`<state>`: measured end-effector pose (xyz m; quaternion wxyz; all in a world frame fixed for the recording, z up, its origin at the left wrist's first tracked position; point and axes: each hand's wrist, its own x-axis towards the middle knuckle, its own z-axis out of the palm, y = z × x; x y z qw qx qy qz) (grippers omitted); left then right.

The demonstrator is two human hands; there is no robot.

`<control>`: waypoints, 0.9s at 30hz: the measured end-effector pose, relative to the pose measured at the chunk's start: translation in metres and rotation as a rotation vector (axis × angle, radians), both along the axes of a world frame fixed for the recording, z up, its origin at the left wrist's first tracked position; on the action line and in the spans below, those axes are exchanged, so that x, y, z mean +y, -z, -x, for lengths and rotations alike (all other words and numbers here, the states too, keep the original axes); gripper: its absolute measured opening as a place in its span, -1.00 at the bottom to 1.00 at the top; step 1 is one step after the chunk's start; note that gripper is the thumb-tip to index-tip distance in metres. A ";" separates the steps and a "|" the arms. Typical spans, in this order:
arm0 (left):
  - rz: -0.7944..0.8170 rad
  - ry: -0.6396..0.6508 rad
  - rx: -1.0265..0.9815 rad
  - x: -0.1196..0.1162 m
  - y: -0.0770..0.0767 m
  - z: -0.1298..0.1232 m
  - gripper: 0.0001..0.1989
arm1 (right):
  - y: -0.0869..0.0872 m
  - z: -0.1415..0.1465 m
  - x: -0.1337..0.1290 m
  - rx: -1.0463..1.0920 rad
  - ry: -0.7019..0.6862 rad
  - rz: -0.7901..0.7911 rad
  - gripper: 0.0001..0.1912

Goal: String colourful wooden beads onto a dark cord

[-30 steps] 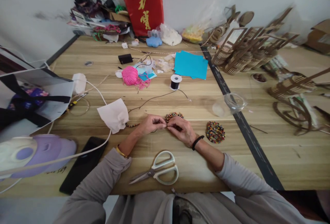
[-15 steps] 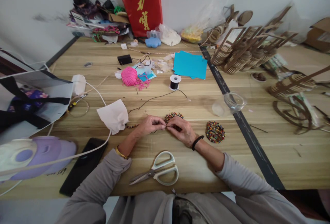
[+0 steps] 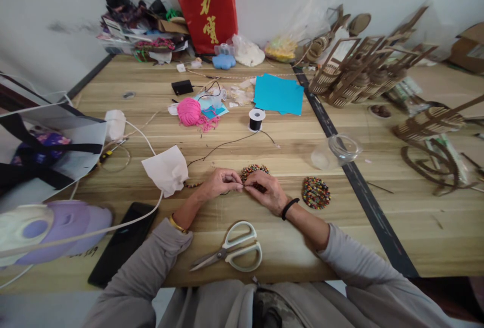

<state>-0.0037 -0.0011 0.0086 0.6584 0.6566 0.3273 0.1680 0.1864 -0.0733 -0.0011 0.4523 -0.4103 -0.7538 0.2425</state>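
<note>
My left hand [image 3: 220, 185] and my right hand [image 3: 267, 190] meet above the table, their thumbs and forefingers pinched tip to tip. What shows of a thin dark cord is between them, though the fingers hide most of it. A short strand of beads [image 3: 193, 184] emerges to the left of my left hand. Just behind my right hand lies a pile of colourful beads [image 3: 250, 169], partly covered by the fingers. Another coil of colourful beads [image 3: 316, 193] rests to the right of my right wrist. White-handled scissors [image 3: 230, 250] lie partly open in front of my hands.
A spool of black cord [image 3: 256, 120] stands behind my hands, its line trailing left towards a white tissue [image 3: 166, 169]. Pink yarn [image 3: 189, 112], blue sheets [image 3: 279, 94] and a clear round container [image 3: 343, 147] are farther back. A black phone [image 3: 123, 242] lies by my left forearm.
Both hands keep almost the same place and pinch. The objects on the table have not visibly moved.
</note>
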 end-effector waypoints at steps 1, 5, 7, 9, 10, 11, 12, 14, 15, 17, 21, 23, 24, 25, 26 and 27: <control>-0.006 0.002 0.004 0.000 0.000 0.000 -0.75 | 0.000 0.000 0.000 -0.001 -0.001 0.001 -0.95; -0.038 0.007 0.020 -0.001 -0.002 0.000 -0.75 | 0.000 0.000 0.000 -0.003 -0.002 0.007 -0.94; -0.049 0.013 0.022 -0.001 -0.003 0.000 -0.74 | 0.000 0.000 0.000 -0.003 -0.001 0.005 -0.94; -0.053 0.023 0.020 -0.001 -0.004 0.000 -0.74 | 0.000 0.000 0.000 -0.004 0.000 0.005 -0.93; -0.053 0.028 0.019 -0.001 -0.004 0.000 -0.74 | 0.000 0.000 0.000 -0.004 0.002 0.005 -0.93; -0.053 0.032 0.020 -0.001 -0.004 0.000 -0.74 | 0.000 0.000 0.000 -0.004 0.004 0.004 -0.92; -0.052 0.032 0.021 0.000 -0.004 0.000 -0.74 | 0.000 0.000 0.000 -0.003 0.004 0.003 -0.92; -0.050 0.027 0.026 -0.001 -0.004 0.000 -0.74 | 0.002 0.000 0.000 -0.001 0.003 0.001 -0.92; -0.047 0.022 0.030 -0.001 -0.004 0.000 -0.73 | 0.003 0.000 0.000 0.000 0.001 0.000 -0.93; -0.033 0.015 0.031 -0.001 -0.003 -0.001 -0.73 | 0.004 0.000 0.000 -0.004 0.003 0.006 -0.92; 0.023 -0.003 -0.004 -0.001 -0.002 -0.002 -0.72 | 0.005 0.000 -0.001 -0.014 0.016 0.019 -0.92; 0.044 -0.012 -0.015 -0.001 -0.001 -0.002 -0.73 | 0.002 0.001 -0.001 -0.008 0.014 0.013 -0.92; 0.050 -0.016 -0.017 -0.001 -0.001 -0.002 -0.73 | 0.001 0.001 -0.001 -0.004 0.012 0.006 -0.92; 0.053 -0.020 -0.019 -0.001 0.000 -0.002 -0.72 | -0.001 0.001 -0.001 -0.003 0.007 0.000 -0.91; 0.055 -0.025 -0.022 -0.001 0.000 -0.002 -0.72 | -0.002 0.002 -0.001 -0.005 -0.001 -0.008 -0.91; 0.055 -0.029 -0.025 -0.001 0.000 -0.002 -0.72 | -0.003 0.002 0.000 -0.012 -0.011 -0.016 -0.91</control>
